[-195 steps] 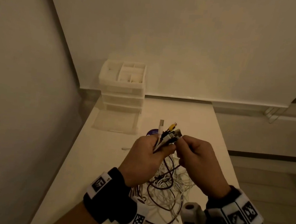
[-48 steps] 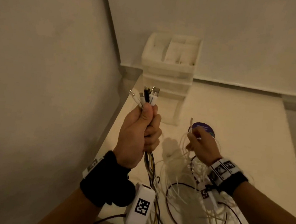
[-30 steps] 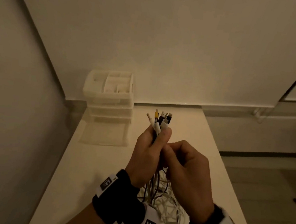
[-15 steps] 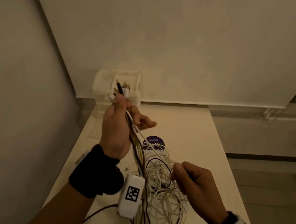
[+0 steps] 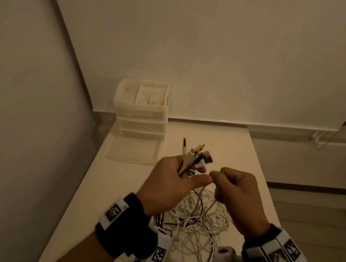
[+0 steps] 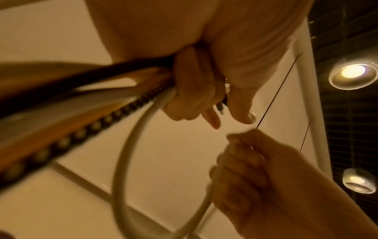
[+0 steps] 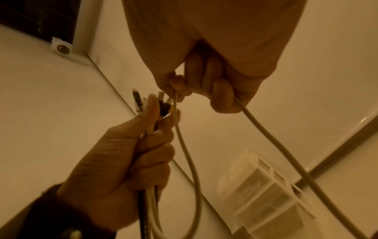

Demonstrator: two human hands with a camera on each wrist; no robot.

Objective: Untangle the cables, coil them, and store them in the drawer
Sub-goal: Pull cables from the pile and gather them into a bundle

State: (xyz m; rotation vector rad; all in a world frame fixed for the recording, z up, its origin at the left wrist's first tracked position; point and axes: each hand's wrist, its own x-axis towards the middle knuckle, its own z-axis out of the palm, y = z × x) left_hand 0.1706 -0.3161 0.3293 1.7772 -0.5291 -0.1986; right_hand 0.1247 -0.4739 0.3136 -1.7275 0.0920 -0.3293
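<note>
My left hand (image 5: 171,182) grips a bunch of cable ends (image 5: 195,156), white, black and yellow plugs fanned out above the fist; the same bunch (image 7: 151,106) shows in the right wrist view. Just to its right, my right hand (image 5: 236,191) is curled round a white cable (image 7: 184,145) that loops down from the fingers. In the left wrist view that white cable (image 6: 124,161) arcs from the left hand (image 6: 196,97) to the right hand (image 6: 266,177). A tangle of white and dark cables (image 5: 194,225) lies on the table below both hands.
A translucent plastic drawer unit (image 5: 142,110) stands at the table's far left against the wall, its lowest drawer (image 5: 133,150) pulled out. The table (image 5: 219,144) is narrow, with a wall along its left and floor to the right.
My left hand came down from near the drawer unit to the middle, still with the plug bunch. My right hand rose from the tangle to meet it, holding a white cable.
</note>
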